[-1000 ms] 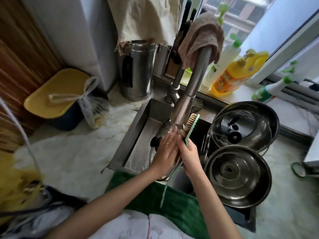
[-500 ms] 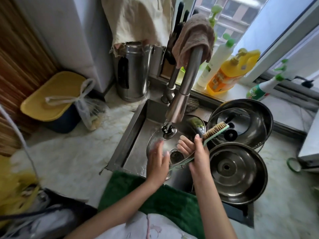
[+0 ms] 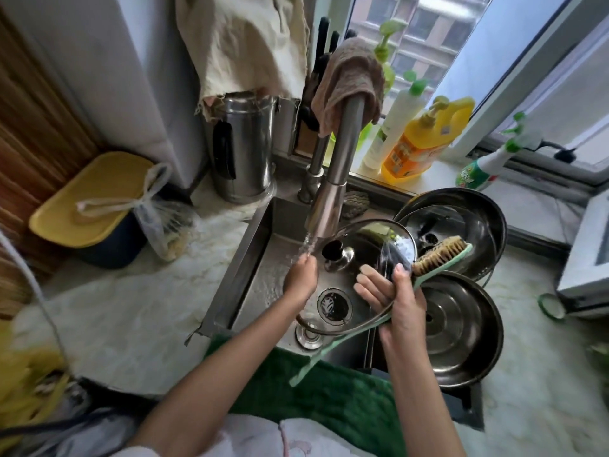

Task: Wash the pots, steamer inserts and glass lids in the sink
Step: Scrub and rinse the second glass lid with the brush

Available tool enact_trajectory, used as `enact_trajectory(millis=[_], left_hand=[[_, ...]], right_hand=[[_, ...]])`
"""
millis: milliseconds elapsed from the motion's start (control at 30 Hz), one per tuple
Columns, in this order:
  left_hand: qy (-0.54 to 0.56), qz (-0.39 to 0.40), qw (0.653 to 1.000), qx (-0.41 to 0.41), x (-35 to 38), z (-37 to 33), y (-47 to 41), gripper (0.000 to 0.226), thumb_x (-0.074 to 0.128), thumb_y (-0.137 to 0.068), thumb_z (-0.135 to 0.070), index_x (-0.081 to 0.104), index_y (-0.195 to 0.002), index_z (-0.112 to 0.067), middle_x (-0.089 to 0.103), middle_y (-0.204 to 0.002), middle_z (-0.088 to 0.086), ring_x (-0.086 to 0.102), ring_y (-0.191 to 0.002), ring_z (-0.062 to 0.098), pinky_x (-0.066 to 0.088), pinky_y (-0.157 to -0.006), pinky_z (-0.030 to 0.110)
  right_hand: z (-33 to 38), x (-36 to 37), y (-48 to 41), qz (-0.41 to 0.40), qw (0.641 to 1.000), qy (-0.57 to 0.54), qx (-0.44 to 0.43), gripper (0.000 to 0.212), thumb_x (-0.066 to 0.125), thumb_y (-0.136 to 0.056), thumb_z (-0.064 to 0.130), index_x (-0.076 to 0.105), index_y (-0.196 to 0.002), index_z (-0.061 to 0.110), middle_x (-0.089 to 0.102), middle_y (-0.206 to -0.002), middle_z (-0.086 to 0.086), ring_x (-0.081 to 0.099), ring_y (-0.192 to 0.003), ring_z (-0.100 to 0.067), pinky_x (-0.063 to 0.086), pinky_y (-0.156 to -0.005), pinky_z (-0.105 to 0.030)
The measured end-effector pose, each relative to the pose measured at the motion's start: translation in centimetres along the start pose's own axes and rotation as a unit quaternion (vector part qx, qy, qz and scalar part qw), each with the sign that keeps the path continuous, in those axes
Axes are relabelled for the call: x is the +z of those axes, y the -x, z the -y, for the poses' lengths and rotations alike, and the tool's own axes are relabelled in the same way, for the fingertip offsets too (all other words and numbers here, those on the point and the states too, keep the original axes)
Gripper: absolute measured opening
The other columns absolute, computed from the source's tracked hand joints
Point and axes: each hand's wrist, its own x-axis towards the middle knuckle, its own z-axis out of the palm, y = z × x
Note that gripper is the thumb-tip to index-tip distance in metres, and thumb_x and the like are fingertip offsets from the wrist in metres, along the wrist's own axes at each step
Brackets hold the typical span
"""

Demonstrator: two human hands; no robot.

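Note:
Over the steel sink (image 3: 245, 278), a glass lid (image 3: 365, 245) with a black knob is held tilted. My right hand (image 3: 397, 301) pinches its right rim, thumb in front and fingers behind the glass, and also holds a green-handled scrubbing brush (image 3: 438, 253) whose bristles point right. My left hand (image 3: 300, 275) sits at the lid's left edge under the running water with fingers bent; whether it grips the rim is hidden. To the right stand a steel pot (image 3: 494, 222) with another glass lid inside and a steel steamer piece (image 3: 468, 328) in front of it.
The faucet (image 3: 336, 166), draped with a brown cloth, runs above the drain (image 3: 333, 305). Detergent bottles (image 3: 425, 140) line the window sill. At the back left are a steel kettle (image 3: 244, 146) and a yellow-lidded bin (image 3: 89, 199). A green towel (image 3: 329, 410) covers the counter's front edge.
The lid has gone from lying flat under my left palm to tilted up in my right hand. My left hand slid off its face into the water stream. The brush swung down to the right.

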Motion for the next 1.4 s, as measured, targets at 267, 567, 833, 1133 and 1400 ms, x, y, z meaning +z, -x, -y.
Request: enact_trajectory(millis=[267, 567, 833, 1133, 1400], left_hand=[[0.274, 0.181, 0.944, 0.007, 0.6, -0.3, 8.3, 0.049, 0.037, -0.097, -0.010, 0.035, -0.144, -0.027, 0.034, -0.146, -0.012, 0.030, -0.135, 0.011, 0.022, -0.114, 0.039], [0.338, 0.335, 0.872, -0.113, -7.8, -3.8, 8.4, 0.061, 0.064, -0.076, -0.025, 0.047, -0.135, -0.016, 0.039, -0.142, 0.016, 0.054, -0.115, 0.037, 0.053, -0.086, 0.051], [0.230, 0.388, 0.859, -0.242, -6.2, -3.5, 5.5, 0.075, 0.061, -0.074, -0.065, 0.056, -0.113, -0.001, 0.065, -0.108, 0.025, 0.064, -0.100, 0.037, 0.053, -0.080, 0.050], [0.291, 0.298, 0.894, -0.161, -8.8, -0.8, 5.6, 0.043, 0.054, -0.069, -0.002, 0.050, -0.111, -0.014, 0.058, -0.121, 0.010, 0.066, -0.092, 0.027, 0.059, -0.063, 0.038], [0.325, 0.296, 0.898, -0.029, -11.6, 2.6, 4.5, 0.086, 0.055, -0.058, -0.005, 0.037, -0.140, -0.026, 0.050, -0.141, -0.002, 0.057, -0.114, 0.043, 0.045, -0.062, 0.034]], right_hand=[[1.5, -0.1, -0.6, 0.036, 0.989, 0.114, -0.088, 0.011, 0.052, -0.097, 0.017, 0.050, -0.089, 0.010, 0.072, -0.084, -0.022, 0.071, -0.070, -0.028, 0.059, -0.064, -0.036], [3.8, -2.8, 1.5, 0.195, 0.923, 0.301, -0.136, 0.013, 0.062, -0.087, 0.017, 0.060, -0.084, 0.005, 0.070, -0.082, -0.022, 0.069, -0.075, -0.039, 0.058, -0.065, -0.045], [-0.6, -3.8, 2.1, 0.313, 0.716, 0.568, -0.257, 0.012, 0.066, -0.079, 0.026, 0.061, -0.077, 0.014, 0.062, -0.062, 0.009, 0.057, -0.055, -0.005, 0.039, -0.049, -0.023], [-2.5, -3.5, 3.0, 0.360, 0.580, 0.624, -0.380, 0.043, 0.078, -0.070, 0.017, 0.046, -0.098, 0.026, 0.068, -0.069, 0.002, 0.062, -0.058, -0.017, 0.036, -0.050, -0.019], [-1.0, -1.9, -0.1, 0.189, 0.763, 0.598, -0.156, 0.054, 0.062, -0.089, 0.032, 0.032, -0.134, 0.037, 0.068, -0.099, 0.004, 0.065, -0.082, -0.017, 0.051, -0.066, -0.038]])
